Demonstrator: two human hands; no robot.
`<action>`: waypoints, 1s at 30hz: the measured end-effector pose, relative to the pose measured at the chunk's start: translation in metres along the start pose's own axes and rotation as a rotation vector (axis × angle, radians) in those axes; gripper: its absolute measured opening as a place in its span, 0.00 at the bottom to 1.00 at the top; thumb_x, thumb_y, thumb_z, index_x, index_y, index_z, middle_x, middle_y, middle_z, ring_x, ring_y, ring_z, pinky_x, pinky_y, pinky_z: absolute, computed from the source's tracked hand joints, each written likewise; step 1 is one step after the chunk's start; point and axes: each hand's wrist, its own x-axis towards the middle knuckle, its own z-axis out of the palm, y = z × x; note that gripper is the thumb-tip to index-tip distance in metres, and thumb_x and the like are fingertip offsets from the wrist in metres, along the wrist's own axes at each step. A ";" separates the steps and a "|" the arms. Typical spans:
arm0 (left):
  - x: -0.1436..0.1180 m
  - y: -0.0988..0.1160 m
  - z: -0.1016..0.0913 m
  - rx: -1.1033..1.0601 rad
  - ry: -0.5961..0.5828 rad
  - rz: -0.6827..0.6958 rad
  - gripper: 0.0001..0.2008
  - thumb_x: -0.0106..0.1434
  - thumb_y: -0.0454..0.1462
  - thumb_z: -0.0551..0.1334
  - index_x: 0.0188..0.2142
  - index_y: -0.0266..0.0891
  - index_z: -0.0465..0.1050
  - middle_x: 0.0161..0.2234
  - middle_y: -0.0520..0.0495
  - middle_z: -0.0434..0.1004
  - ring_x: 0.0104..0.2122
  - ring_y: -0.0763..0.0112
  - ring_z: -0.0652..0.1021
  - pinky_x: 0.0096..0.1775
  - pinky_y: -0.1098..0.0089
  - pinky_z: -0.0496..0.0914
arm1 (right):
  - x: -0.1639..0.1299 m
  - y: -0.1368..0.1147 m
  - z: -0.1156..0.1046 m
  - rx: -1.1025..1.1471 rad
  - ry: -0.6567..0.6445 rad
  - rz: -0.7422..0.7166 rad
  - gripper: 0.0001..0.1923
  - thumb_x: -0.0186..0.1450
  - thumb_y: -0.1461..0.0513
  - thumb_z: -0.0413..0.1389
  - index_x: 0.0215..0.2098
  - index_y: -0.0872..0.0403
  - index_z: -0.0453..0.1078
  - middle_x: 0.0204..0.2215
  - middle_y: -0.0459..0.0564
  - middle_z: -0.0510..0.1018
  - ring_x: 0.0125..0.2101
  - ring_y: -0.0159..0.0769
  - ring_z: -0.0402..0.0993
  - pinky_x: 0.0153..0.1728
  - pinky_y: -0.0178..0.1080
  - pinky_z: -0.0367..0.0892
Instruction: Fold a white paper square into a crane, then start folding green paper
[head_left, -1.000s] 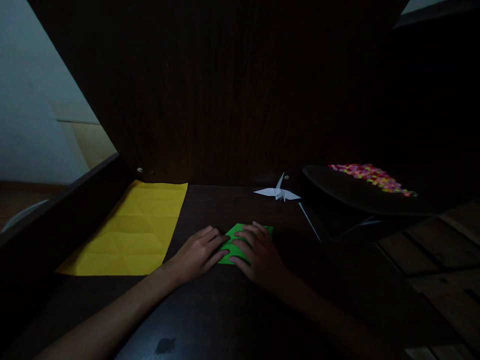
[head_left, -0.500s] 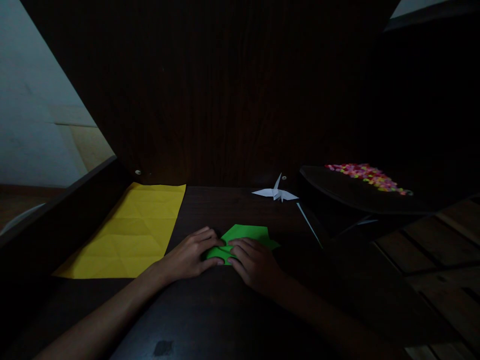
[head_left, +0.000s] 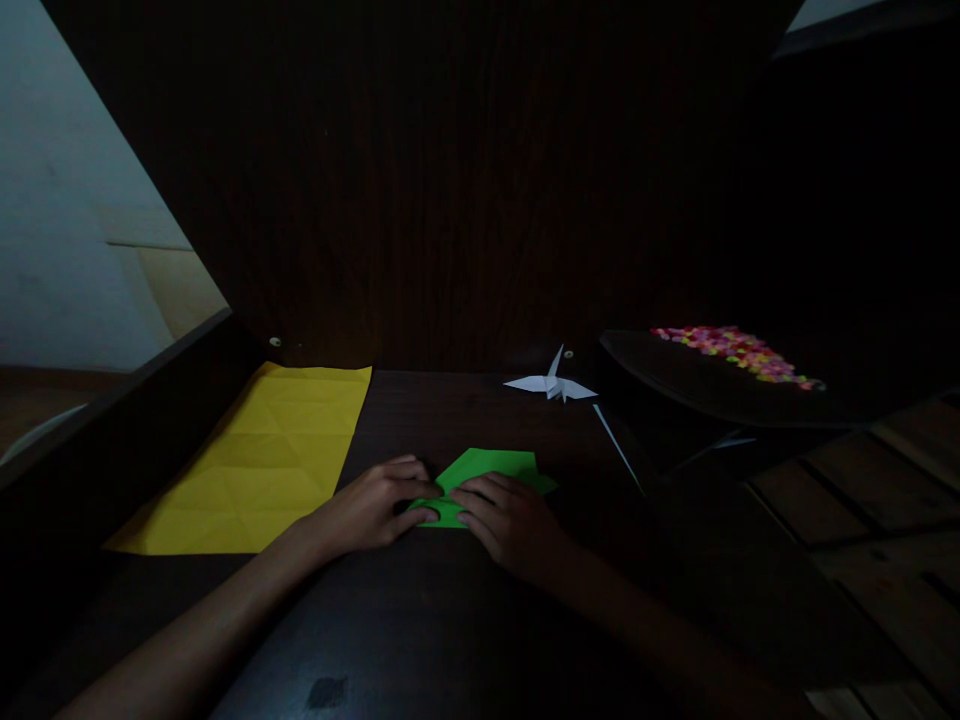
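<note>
Fingertips of left hand [head_left: 375, 508] and right hand [head_left: 510, 520] press flat, ungripping, on green paper [head_left: 487, 470]; yellow sheet [head_left: 255, 470] lies at nine o'clock.

This looks like a dim corner of a home, set up as a desk for paper craft. A dark wooden table [head_left: 450, 620] fills the lower half of the frame and runs up against a dark wood-grain panel [head_left: 450, 180] across the centre and top. At the upper left a pale wall [head_left: 52, 220] shows beyond the panel's slanted edge. Craft things lie about: a creased yellow sheet [head_left: 262, 465] at the left, a folded white paper crane [head_left: 551, 383] right of centre, and at the right a dark tray [head_left: 675, 380] holding small bright paper pieces [head_left: 739, 352]. Wooden planks [head_left: 885, 500] fill the lower right.
</note>
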 end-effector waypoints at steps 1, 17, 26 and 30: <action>-0.001 0.000 0.000 0.007 0.001 0.001 0.10 0.68 0.39 0.60 0.43 0.37 0.77 0.35 0.45 0.74 0.37 0.66 0.75 0.40 0.69 0.70 | 0.000 -0.001 0.000 -0.011 0.003 -0.010 0.12 0.69 0.64 0.54 0.50 0.54 0.72 0.42 0.51 0.79 0.42 0.39 0.75 0.43 0.40 0.72; -0.004 0.001 0.012 0.396 0.004 0.089 0.14 0.71 0.37 0.52 0.48 0.38 0.74 0.29 0.47 0.72 0.28 0.68 0.74 0.32 0.69 0.69 | -0.002 -0.008 0.008 -0.091 0.046 -0.018 0.16 0.69 0.63 0.54 0.54 0.57 0.69 0.52 0.54 0.77 0.54 0.45 0.70 0.55 0.47 0.66; 0.000 0.006 0.017 0.392 0.032 0.074 0.13 0.70 0.35 0.52 0.46 0.36 0.74 0.32 0.45 0.71 0.33 0.65 0.74 0.38 0.66 0.72 | -0.001 0.004 0.000 -0.053 0.016 0.098 0.16 0.65 0.63 0.57 0.52 0.54 0.72 0.51 0.54 0.78 0.53 0.46 0.73 0.56 0.50 0.68; -0.001 0.004 0.018 0.391 0.032 0.077 0.13 0.70 0.35 0.52 0.48 0.36 0.73 0.33 0.44 0.72 0.34 0.65 0.74 0.39 0.66 0.72 | -0.002 0.007 0.000 -0.042 -0.025 0.111 0.18 0.64 0.65 0.57 0.53 0.54 0.72 0.53 0.54 0.76 0.55 0.46 0.71 0.56 0.51 0.67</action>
